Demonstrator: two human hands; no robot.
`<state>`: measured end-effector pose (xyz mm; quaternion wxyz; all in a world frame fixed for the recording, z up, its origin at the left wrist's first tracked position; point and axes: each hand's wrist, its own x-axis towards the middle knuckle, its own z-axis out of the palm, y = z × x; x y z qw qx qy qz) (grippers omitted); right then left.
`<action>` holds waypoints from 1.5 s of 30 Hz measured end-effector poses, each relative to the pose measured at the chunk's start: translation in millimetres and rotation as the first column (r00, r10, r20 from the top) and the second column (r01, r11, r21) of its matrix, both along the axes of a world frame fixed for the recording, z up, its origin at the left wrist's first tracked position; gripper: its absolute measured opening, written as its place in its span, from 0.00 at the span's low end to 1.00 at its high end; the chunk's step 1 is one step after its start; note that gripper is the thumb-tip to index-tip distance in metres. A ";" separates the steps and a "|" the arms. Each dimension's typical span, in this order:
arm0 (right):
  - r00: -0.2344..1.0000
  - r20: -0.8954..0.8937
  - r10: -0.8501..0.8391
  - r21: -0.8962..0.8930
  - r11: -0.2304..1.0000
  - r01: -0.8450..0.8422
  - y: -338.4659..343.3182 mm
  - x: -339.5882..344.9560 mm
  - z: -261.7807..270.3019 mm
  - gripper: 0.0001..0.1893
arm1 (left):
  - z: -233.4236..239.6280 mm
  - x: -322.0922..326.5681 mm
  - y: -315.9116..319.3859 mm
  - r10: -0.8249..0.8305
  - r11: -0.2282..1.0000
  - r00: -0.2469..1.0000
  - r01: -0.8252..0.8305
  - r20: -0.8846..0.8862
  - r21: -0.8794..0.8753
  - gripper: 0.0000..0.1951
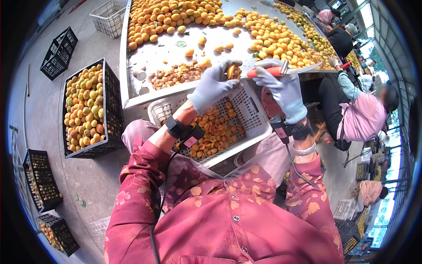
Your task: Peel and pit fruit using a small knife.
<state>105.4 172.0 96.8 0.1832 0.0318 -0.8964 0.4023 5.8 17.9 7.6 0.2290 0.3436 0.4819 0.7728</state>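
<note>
My left hand (214, 84), in a pale grey glove, holds an opened apricot (233, 72) between thumb and fingers above the near edge of the metal table (178, 89). Just to its right, my right hand (280, 85), gloved too, grips the red handle of a curved-blade knife (303, 69); its blade points right, away from the fruit. Beneath both hands, a white plastic crate (255, 112) at my lap holds apricot halves (214, 132). Pits and scraps (178, 75) lie on the table left of my left hand, with heaps of whole apricots (277, 36) farther back.
At my left stands a black crate (113, 105) full of apricots; more black crates (59, 52) and a white crate (110, 19) are on the floor. A person in a pink top (362, 115) sits at the right, a gloved hand by the table. Other people are farther off.
</note>
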 end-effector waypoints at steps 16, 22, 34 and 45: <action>0.987 -0.066 0.143 0.142 0.981 -0.133 8.8 -4.7 15.6 0.07 | 6.2 0.3 -2.9 -0.145 0.984 0.946 0.108 0.288 0.139 0.18; 0.972 0.232 0.037 -0.146 0.989 -0.003 14.0 -15.9 16.0 0.10 | 1.1 -1.3 2.8 -0.175 0.981 0.945 0.145 0.278 0.127 0.18; 0.929 0.300 0.219 0.022 0.971 -0.236 16.6 -19.9 24.3 0.14 | -7.4 -2.6 5.1 -0.280 0.955 0.925 0.243 0.256 0.169 0.15; 0.907 0.369 0.204 0.256 0.916 -0.310 15.7 -17.5 25.3 0.13 | -2.1 2.6 0.3 -0.298 0.954 0.936 0.295 0.189 0.044 0.14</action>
